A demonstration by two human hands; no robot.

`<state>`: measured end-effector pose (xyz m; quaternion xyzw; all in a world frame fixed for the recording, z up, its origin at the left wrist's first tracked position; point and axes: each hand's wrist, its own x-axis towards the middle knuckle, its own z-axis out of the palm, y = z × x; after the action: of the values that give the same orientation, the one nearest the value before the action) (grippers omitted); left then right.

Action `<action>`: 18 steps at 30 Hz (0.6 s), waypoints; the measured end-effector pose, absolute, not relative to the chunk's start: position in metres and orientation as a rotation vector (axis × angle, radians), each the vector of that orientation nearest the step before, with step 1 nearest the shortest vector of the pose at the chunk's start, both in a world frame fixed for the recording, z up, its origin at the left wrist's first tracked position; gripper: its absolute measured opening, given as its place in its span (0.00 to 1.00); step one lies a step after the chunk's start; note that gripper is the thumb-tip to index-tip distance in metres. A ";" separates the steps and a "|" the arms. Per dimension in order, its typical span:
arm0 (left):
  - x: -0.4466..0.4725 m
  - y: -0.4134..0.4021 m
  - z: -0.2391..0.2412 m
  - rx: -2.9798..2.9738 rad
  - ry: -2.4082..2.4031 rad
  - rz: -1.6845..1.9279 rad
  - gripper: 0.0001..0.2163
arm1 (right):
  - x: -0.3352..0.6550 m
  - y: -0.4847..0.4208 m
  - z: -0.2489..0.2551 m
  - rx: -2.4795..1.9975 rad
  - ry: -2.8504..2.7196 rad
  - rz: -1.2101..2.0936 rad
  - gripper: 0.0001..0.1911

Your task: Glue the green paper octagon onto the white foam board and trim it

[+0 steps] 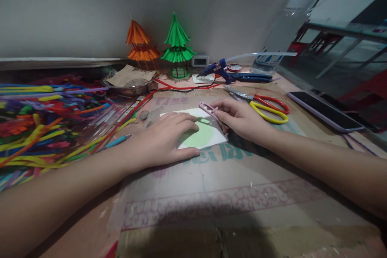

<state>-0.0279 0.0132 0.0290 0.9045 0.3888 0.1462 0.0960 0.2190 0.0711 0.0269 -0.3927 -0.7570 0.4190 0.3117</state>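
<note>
A white square sheet with a light green round patch lies on the covered work surface in front of me. My left hand rests flat on the sheet's left side, fingers stretched and apart. My right hand is closed at the sheet's right edge, pinching a small flat pink tool with a slot, which looks like a mini utility knife. Its tip points up and left above the sheet; any blade is too small to make out. Scissors with red and yellow handles lie just beyond my right hand.
Colourful pipe cleaners heap up at left, near a blue pen. Behind stand an orange tiered model, a green one, a glue gun and pliers. A phone and large bottle are at right.
</note>
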 end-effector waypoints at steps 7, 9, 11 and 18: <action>-0.030 0.015 0.032 2.744 1.131 0.396 0.24 | 0.219 0.072 0.028 -1.046 -1.990 1.126 0.11; -0.030 0.015 0.033 2.785 1.140 0.366 0.22 | 0.218 0.072 0.028 -1.048 -1.997 1.118 0.11; -0.030 0.015 0.033 2.837 1.138 0.342 0.22 | 0.218 0.072 0.028 -1.061 -2.005 1.114 0.11; -0.033 0.015 0.028 3.026 1.068 0.336 0.19 | 0.218 0.072 0.027 -1.088 -2.024 1.098 0.12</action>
<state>-0.0329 0.0153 0.0275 0.9370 0.3308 0.1039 -0.0425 0.2180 0.0724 0.0273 -0.4083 -0.7599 0.4122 0.2931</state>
